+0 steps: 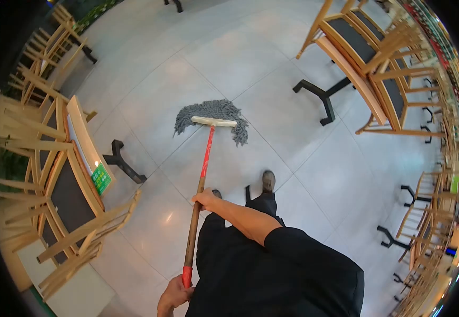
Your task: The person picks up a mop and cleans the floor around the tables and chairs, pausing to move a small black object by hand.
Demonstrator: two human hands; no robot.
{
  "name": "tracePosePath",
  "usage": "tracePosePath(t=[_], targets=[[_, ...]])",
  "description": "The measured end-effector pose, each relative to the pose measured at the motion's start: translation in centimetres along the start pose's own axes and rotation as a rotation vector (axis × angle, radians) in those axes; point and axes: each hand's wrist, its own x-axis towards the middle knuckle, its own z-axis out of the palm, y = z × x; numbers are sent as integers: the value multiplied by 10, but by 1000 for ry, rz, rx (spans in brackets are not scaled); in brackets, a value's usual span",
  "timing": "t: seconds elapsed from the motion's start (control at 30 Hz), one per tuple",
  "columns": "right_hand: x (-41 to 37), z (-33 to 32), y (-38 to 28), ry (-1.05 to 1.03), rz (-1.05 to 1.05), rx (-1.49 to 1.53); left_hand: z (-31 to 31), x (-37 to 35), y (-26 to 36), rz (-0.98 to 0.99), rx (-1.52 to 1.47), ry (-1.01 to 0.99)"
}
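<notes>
Both hands are closed around the mop, one low and one higher. Left hand [175, 294] holds the red grip [187, 276] at the near end of the shaft, close to the person's side. Right hand [205, 199] is wrapped around the wooden part [192, 232], farther along, so it is the hand nearer to the mop head [213, 110].

Going from the left, I see first a table [83, 126] with chairs [71, 195] put on it and a green sign [101, 179] at its side. Next comes the mop, whose long axis goes from the left hand forward, away from the body, leaning slightly to the right. Its head lies on the floor [171, 84], ahead of the shoes [268, 181], near a corner where the tiles meet. The white bar [213, 122] is set almost across the shaft. At the far right, another table [352, 79] also carries chairs [352, 39], well apart from the mop.
</notes>
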Motion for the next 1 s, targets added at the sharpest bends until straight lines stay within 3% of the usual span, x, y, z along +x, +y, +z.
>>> tracePosePath(t=[0.17,0.43,0.53,0.7,0.83,1.0], targets=[[42,-69,-16,-93,126,-27,90,0,38,-65,-243,95],[19,-170,-45,-223,217,-296,236,6,107,-178,-505,176],[-4,-194,-45,-91,179,-412,291,16,91,-125,-549,209],[-20,-270,-7,-152,212,-458,373,11,99,-168,-566,189],[-56,-339,31,-140,217,-519,457,10,66,-111,-549,141],[-101,-419,86,-103,265,-558,580,5,3,-142,-593,256]])
